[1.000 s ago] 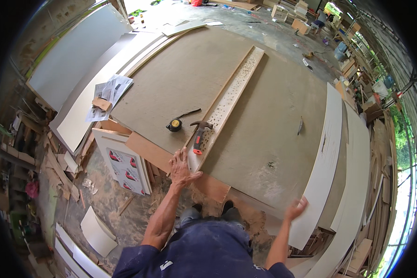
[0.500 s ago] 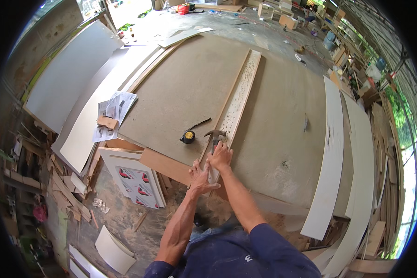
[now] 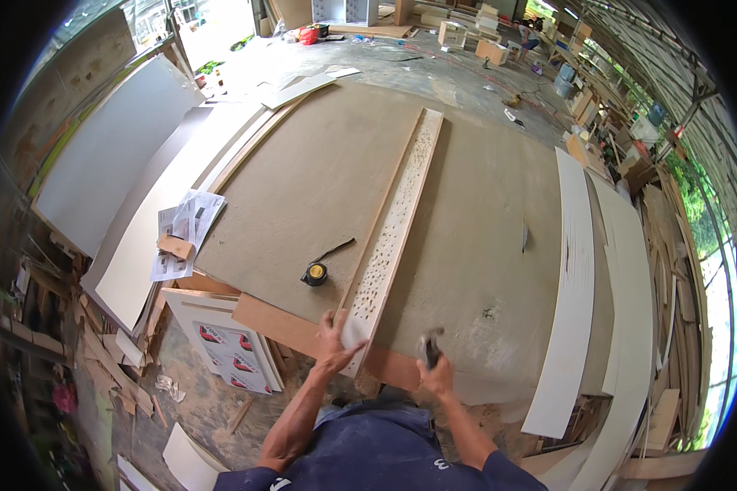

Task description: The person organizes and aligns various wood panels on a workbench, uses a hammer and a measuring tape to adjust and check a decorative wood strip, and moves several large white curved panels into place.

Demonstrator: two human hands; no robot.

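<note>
My right hand (image 3: 437, 375) grips a hammer (image 3: 431, 347) by its handle, off to the right of a long narrow board (image 3: 395, 233), head up. The board has a white face dotted with many brown spots and wooden strips along its long sides. My left hand (image 3: 334, 348) lies at the board's near end, fingers and thumb spread; part of the palm's contact is hidden. A black and yellow tape measure (image 3: 314, 272) sits left of the board, its dark strap trailing away. Under all this is a broad brown worktable sheet (image 3: 483, 245).
Printed papers (image 3: 190, 225) with a small wood block (image 3: 175, 246) lie at the table's left edge. White panels (image 3: 221, 335) lean below it. Long white strips (image 3: 569, 303) run along the right side. Scrap wood (image 3: 106, 348) is piled on the floor at left.
My right hand has moved right and back toward me with the hammer, away from the board. My left hand stays at the board's near end. The view has shifted slightly.
</note>
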